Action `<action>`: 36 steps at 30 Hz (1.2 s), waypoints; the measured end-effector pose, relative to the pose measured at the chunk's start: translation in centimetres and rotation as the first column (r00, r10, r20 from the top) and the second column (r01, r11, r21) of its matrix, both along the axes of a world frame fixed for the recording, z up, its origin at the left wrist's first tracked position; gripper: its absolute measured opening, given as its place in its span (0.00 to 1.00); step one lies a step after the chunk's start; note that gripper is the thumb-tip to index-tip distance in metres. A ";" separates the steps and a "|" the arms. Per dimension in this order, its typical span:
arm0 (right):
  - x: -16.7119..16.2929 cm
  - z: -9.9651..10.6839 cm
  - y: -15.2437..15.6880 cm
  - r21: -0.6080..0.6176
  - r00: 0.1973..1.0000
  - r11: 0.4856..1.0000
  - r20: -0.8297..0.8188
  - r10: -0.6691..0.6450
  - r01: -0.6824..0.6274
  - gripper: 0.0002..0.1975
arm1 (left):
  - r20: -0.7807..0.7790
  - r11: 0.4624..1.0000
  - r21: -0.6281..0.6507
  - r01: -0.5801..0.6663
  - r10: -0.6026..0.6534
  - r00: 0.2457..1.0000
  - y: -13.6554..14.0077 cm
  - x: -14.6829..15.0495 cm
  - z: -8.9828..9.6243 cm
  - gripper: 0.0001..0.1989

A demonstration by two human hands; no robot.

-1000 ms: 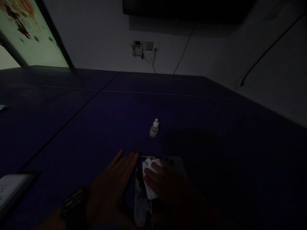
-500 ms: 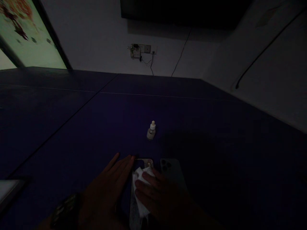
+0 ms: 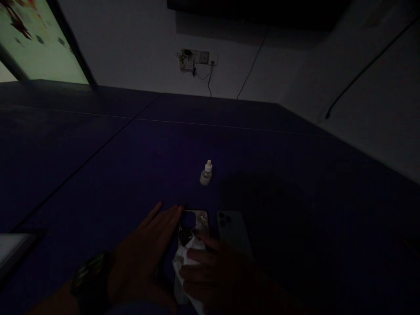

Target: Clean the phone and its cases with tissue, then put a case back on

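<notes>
A patterned phone case [image 3: 202, 220] with a camera cut-out lies on the dark blue tabletop, its lower part covered by my right hand and a tissue. My left hand [image 3: 147, 249] has its fingers stretched out flat, their tips against the case's upper left edge. Under the fingers of my right hand [image 3: 213, 271], the crumpled white tissue [image 3: 183, 258] is pressed onto the case. Just to the right lies a phone [image 3: 234, 232], camera side up, partly hidden by my right hand. A small dropper bottle [image 3: 206, 174] with a white cap stands beyond the case.
A pale flat object [image 3: 13, 249] sits at the left edge of the table [image 3: 262, 166]. Wall sockets [image 3: 197, 57] with plugs and cables are at the back, below a dark screen [image 3: 262, 13]. A black cable [image 3: 367, 72] hangs along the right wall.
My right hand has slid the tissue down the case toward me, uncovering the camera cut-out. My left hand stays at the case's edge. The view has tilted slightly downward.
</notes>
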State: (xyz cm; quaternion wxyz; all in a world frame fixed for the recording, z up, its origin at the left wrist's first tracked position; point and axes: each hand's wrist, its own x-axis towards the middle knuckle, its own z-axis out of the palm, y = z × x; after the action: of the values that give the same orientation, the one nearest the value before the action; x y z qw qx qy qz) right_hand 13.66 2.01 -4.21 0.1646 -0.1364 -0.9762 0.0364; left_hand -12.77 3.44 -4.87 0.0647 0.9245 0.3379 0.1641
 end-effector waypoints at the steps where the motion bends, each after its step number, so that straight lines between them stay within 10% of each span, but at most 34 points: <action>1: 0.3 0.1 -0.1 -0.029 1.000 1.000 -0.027 0.001 -0.001 0.13 | -0.005 1.000 -0.007 0.001 -0.001 1.000 0.0 0.0 0.0 0.74; 6: 0.9 1.2 -0.5 -0.141 0.946 0.936 0.038 -0.321 0.323 0.34 | -0.007 1.000 -0.006 0.011 -0.011 1.000 0.0 0.0 0.1 0.74; 11: 0.6 1.8 -0.4 -0.190 0.994 0.979 0.094 -0.057 0.074 0.27 | -0.003 1.000 0.008 0.017 -0.017 1.000 0.0 -0.1 0.3 0.74; 17: 1.0 1.5 -0.2 -0.166 0.952 0.937 0.064 -0.301 0.307 0.32 | -0.013 1.000 -0.010 0.014 -0.014 1.000 0.2 0.0 0.0 0.74; 22: 1.1 1.5 -0.3 -0.245 0.994 0.964 0.058 -0.091 0.102 0.27 | -0.033 0.999 -0.029 0.012 -0.013 0.999 0.1 -0.1 0.2 0.74; 27: 1.3 1.4 -0.4 -0.189 0.951 0.932 0.023 -0.309 0.308 0.29 | -0.040 0.998 -0.066 0.005 -0.008 0.999 0.1 0.0 0.5 0.73; 33: 1.2 1.2 -0.2 -0.198 0.996 0.978 0.065 -0.056 0.068 0.26 | -0.018 0.997 -0.074 0.006 -0.007 1.000 0.1 0.1 0.3 0.73; 36: 1.8 1.0 0.0 -0.161 0.978 0.965 0.024 -0.205 0.206 0.26 | -0.007 0.997 -0.071 0.011 -0.011 1.000 0.1 0.0 0.2 0.74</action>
State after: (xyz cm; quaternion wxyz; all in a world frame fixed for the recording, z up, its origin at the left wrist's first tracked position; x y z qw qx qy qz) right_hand 15.47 1.96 -3.21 0.1521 -0.2501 -0.9511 0.0983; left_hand -12.79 3.59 -4.63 0.0970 0.9240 0.3387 0.1483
